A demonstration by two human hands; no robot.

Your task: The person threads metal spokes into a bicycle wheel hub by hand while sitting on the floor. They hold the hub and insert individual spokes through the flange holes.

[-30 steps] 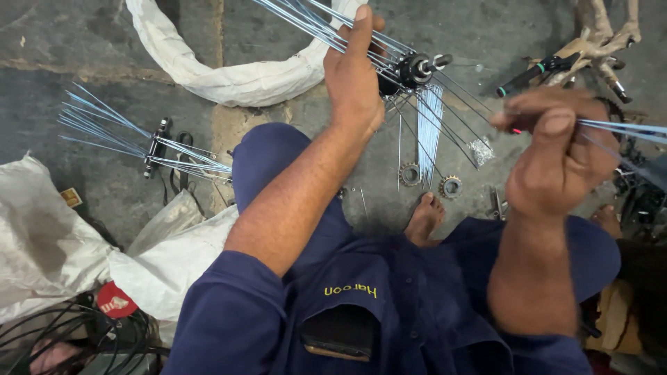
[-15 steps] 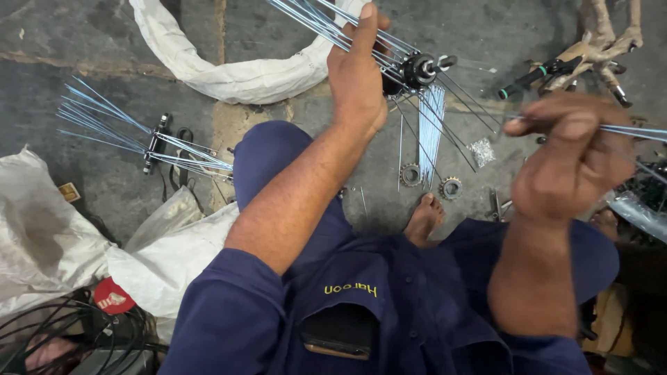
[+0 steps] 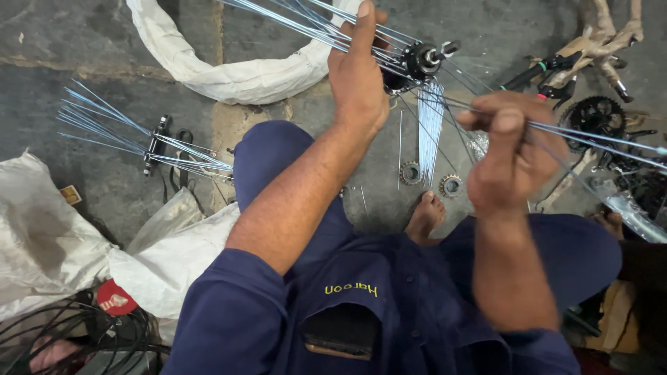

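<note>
Our left hand (image 3: pixel 358 73), at twelve o'clock, is closed around a fan of spokes (image 3: pixel 306 21) beside the black wheel hub (image 3: pixel 417 61); our right hand (image 3: pixel 511 149), at two o'clock, pinches one spoke (image 3: pixel 597 137) running off right. On the floor (image 3: pixel 104 42): a second spoked hub (image 3: pixel 156 142) at nine o'clock, two sprockets (image 3: pixel 411 172) at centre, and white sacks (image 3: pixel 42 236) at eight o'clock, contents hidden.
</note>
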